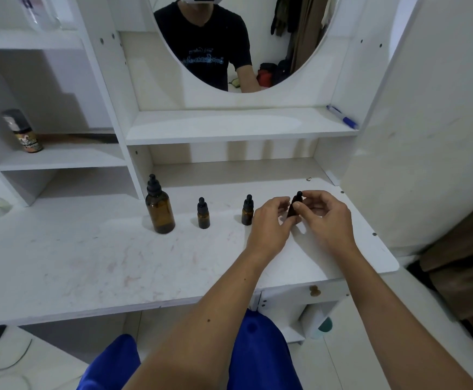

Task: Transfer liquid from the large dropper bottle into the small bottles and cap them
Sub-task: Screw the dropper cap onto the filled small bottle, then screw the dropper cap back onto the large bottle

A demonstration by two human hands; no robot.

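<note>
Now four brown bottles are on the white desk (pixel 94 266): one big and three small. Each has a black dropper cap on top.

The large dropper bottle (pixel 160 207) stands on the left end of the row. It is upright, with its long side going straight up and its black tip pointing at the shelf above. Next to it, a bit apart, stands the first small bottle (pixel 203 213), also straight up. Further right stands the second small bottle (pixel 247 211), upright too, just beside the left hand (pixel 270 219).

The third small bottle (pixel 295 206) is at the right end, between the two hands. It leans a little, with its black tip pointing up and a bit to the right. The left hand holds its lower part with curled fingers. The right hand (pixel 326 213) pinches the black cap with thumb and fingers. You cannot tell if the bottle's bottom touches the desk, because the left hand hides it.

One blue pen (pixel 342 117) lies on the shelf above, far to the right. One dark can (pixel 23 131) stands on a side shelf to the left. One round mirror (pixel 238 40) hangs over the desk and shows a person in a black shirt.
</note>
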